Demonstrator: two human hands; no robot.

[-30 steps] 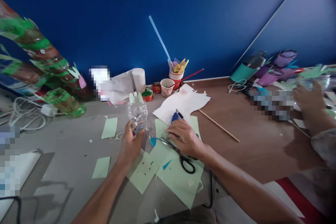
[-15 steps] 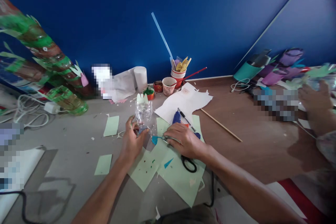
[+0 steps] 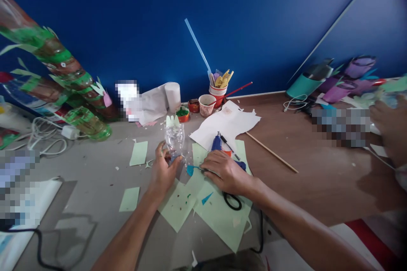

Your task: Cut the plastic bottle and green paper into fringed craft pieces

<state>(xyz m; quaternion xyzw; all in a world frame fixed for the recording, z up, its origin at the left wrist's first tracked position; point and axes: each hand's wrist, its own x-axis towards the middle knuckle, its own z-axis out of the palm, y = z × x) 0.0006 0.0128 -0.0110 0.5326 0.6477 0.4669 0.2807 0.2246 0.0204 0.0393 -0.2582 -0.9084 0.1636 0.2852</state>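
Observation:
My left hand [image 3: 163, 169] is closed around the lower part of a clear plastic bottle piece [image 3: 174, 137], with pale green paper tabs [image 3: 172, 121] at its top. Just to the right, my right hand [image 3: 227, 169] is pinched at the thin end of a small blue paper piece [image 3: 190, 171]; its fingertips are partly hidden. Below that hand shows the black loop of a pair of scissors [image 3: 232, 201], the rest of it covered. Beyond the knuckles lie a blue glue gun [image 3: 216, 142] and a black pen [image 3: 227, 144]. Green paper sheets [image 3: 222, 224] lie underneath.
Paint cups [image 3: 182, 113], a cup of plastic cutlery [image 3: 218, 93] and a tissue roll [image 3: 172, 96] line the blue wall. A wooden stick [image 3: 271, 152] lies right. Painted bottles [image 3: 87, 123] and white cables [image 3: 44, 135] crowd the left. Another person's hand [image 3: 389, 129] is far right.
The whole view has shifted slightly, so things sit a little further right. Both hands keep nearly the same pose, and the blue paper piece stays beside the bottle piece.

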